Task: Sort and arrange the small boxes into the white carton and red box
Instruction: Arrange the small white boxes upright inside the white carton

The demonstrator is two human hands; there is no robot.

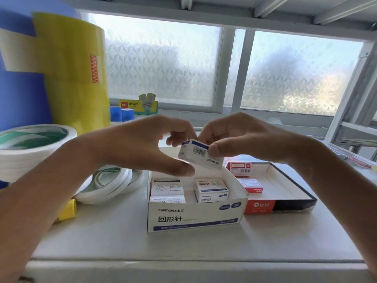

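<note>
The person's two forearms enter from the lower corners, nearest the lens, and meet above the shelf [183, 246]. Both hands are clamped on one small white paperclip box [199, 155]: the right hand [240, 137] pinches its 3 o'clock end between thumb and fingers, while the left hand [142, 144] holds the 9 o'clock end, thumb under and fingers curled on top. The box hangs tilted, barcode up, over the back rim of the white carton [193, 215].

Inside that carton, white boxes [167, 189] sit stacked at 9 o'clock and another stack [211, 190] at 3 o'clock — a gap runs between them, and the 12 o'clock strip looks free. The red box [279, 205], just beside the carton at 3 o'clock, holds two red-and-white boxes [239, 168] toward its 9 o'clock wall, with bare floor to the right.

My read of the risks: lowered at this tilt, the held box could catch a corner on the carton's thin back wall or wedge askew on a stack; a push might slide the light carton into the red box. White tape rolls [110, 182] crowd the carton's 9 o'clock side, so the left hand has little room there — the front of the shelf at 6 o'clock is the easier way out.
</note>
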